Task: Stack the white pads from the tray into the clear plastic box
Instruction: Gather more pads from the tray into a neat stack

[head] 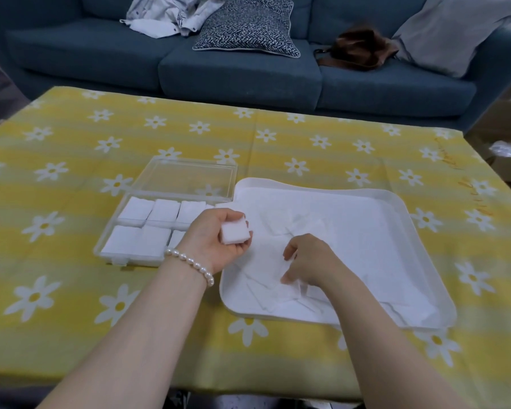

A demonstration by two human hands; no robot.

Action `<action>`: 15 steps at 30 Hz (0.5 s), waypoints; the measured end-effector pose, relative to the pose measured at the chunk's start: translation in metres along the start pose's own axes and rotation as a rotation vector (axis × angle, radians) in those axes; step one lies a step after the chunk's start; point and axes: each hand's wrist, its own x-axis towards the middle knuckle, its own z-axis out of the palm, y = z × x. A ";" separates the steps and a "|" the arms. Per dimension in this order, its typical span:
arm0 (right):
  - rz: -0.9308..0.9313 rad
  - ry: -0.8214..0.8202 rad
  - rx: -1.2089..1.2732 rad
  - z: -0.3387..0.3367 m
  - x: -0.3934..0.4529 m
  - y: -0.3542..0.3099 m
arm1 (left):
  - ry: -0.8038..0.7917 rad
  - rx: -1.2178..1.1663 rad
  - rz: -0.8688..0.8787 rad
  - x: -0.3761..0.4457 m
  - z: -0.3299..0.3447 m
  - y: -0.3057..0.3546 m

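yellow daisy-print cloth [71, 172] covers your table, with the white tray [419, 219] of loose pads [351, 231] right of the clear plastic box [148, 184], lid open, stacks of pads inside. your right hand [310, 261] pinches a pad in the tray; your left hand [216, 237] grips a small pad stack [235, 233] between tray and box

No readable text, label, brand or number anywhere in the frame, only a faint orange-brown line of script along the right edge of the yellow daisy tablecloth [278, 137], at the frame's right, too blurred and small to make out
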 end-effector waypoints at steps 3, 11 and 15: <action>-0.027 -0.002 0.011 0.001 0.001 0.002 | 0.002 0.005 0.001 0.000 0.000 0.000; -0.078 0.080 0.129 -0.008 0.001 0.013 | -0.029 0.048 -0.018 0.002 -0.002 0.000; -0.056 0.193 0.179 -0.005 0.002 0.005 | -0.020 0.055 -0.015 0.003 -0.002 0.000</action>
